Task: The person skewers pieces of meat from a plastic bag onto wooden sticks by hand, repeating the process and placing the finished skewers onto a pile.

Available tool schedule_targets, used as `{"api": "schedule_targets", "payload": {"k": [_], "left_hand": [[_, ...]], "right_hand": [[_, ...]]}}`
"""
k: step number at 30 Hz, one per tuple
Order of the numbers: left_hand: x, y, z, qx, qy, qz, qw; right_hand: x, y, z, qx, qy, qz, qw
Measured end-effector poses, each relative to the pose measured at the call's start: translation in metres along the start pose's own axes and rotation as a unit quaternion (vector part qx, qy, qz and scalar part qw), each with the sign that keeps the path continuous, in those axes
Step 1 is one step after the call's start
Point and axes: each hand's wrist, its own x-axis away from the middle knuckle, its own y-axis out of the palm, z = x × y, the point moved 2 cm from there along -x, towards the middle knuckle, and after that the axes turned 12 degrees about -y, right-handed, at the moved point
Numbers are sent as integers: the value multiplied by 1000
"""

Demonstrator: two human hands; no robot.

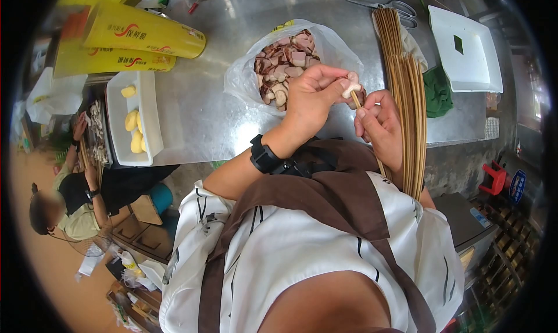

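My left hand (314, 97) pinches a pale, brown-edged piece of sliced meat (350, 91) between thumb and fingers. The tip of a bamboo skewer (356, 101) meets that piece from below. Closed round the skewer is my right hand (381, 124); the stick's lower end runs down past the palm towards my apron. Just beyond my left hand, an open clear plastic bag (238, 80) holds a heap of cut meat pieces (290, 60). A long bundle of bamboo skewers (410, 100) lies to the right, partly behind my right hand.
On the left stand a white tray (119, 132) with several yellow pieces and yellow cling film rolls (145, 33). Scissors (401, 9), a green cloth (437, 92) and another white tray (474, 54) lie right on the metal table (197, 100). Another person (75, 199) works at far left.
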Motion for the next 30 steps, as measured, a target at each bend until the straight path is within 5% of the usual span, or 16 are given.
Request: {"api": "schedule_targets", "payload": {"k": [20,22,30], "left_hand": [[4,2,-8,37,-44,-45,997],[3,0,-10,57,-51,-51,996],[2,-2,-11,72,-110,-37,991]], "right_hand": [[-5,1,-1,9,-40,14,999],[-5,-1,-3,175,-111,35,978],[-3,7,-25,376,-141,72,913]]}}
